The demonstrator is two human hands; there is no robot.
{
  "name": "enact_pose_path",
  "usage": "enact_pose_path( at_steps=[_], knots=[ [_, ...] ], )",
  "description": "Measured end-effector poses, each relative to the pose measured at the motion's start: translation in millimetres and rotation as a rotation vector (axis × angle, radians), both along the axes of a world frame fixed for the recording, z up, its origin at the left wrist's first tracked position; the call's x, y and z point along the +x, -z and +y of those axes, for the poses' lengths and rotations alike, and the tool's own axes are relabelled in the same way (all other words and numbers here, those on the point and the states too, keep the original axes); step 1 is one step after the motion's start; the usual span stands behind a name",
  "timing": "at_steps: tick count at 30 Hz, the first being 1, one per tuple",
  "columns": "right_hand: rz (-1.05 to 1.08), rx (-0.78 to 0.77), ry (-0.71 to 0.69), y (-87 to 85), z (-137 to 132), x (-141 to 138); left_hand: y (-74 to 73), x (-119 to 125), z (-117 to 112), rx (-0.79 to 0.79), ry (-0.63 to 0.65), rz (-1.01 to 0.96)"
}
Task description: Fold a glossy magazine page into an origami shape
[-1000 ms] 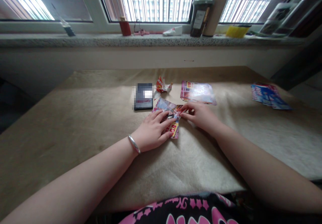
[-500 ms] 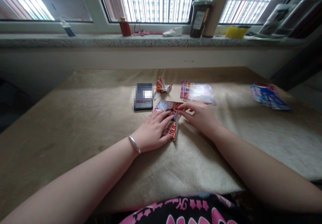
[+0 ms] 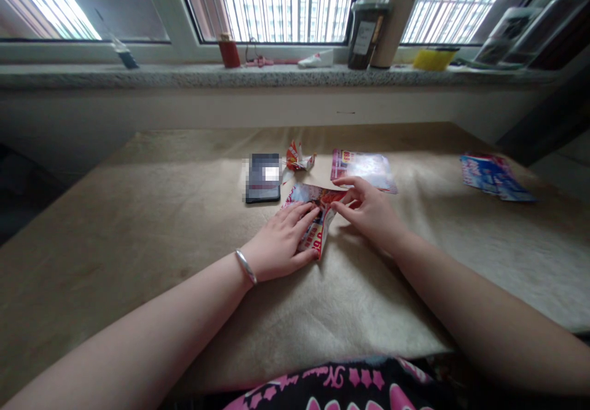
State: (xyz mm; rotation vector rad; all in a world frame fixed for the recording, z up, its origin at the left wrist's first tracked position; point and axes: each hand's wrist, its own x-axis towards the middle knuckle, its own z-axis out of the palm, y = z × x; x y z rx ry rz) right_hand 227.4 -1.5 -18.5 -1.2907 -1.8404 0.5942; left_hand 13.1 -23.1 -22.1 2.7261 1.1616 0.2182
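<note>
A colourful printed paper sheet (image 3: 318,196), partly folded, lies on the table in front of me. My left hand (image 3: 288,235) rests flat over its left part with the fingers spread, pressing it down. At the right side of the sheet, my right hand (image 3: 366,210) pinches its edge between thumb and fingers, lifting that side a little. Just beyond the sheet stands a folded red and white paper figure (image 3: 298,158). Left of that figure lies a dark phone-like device (image 3: 263,179), its screen blurred out.
A stack of pink printed sheets (image 3: 362,169) lies behind my right hand. Blue leaflets (image 3: 495,177) are at the far right of the covered table (image 3: 138,213). On the windowsill (image 3: 184,77) stand a red container (image 3: 229,52), a dark-lidded jar (image 3: 366,35) and a yellow item (image 3: 434,59).
My right hand has shifted slightly right and drawn the sheet's right edge outward, so more of its printed face shows. My left hand has stayed nearly in place.
</note>
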Motion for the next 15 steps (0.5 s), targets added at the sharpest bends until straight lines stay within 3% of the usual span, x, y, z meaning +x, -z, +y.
enact_pose_path(
  at_steps=[2, 8, 15],
  knots=[
    [-0.089, 0.052, -0.006, -3.1, -2, 1, 0.1, 0, 0, -0.002, 0.012, -0.006],
    [-0.423, 0.196, -0.194, -11.0, -6, 6, 2.1, -2, 1, 0.002, 0.044, -0.028],
    [-0.58, 0.29, -0.302, -15.8, -7, 10, 3.3, -3, 1, 0.021, 0.041, -0.038]
  ],
)
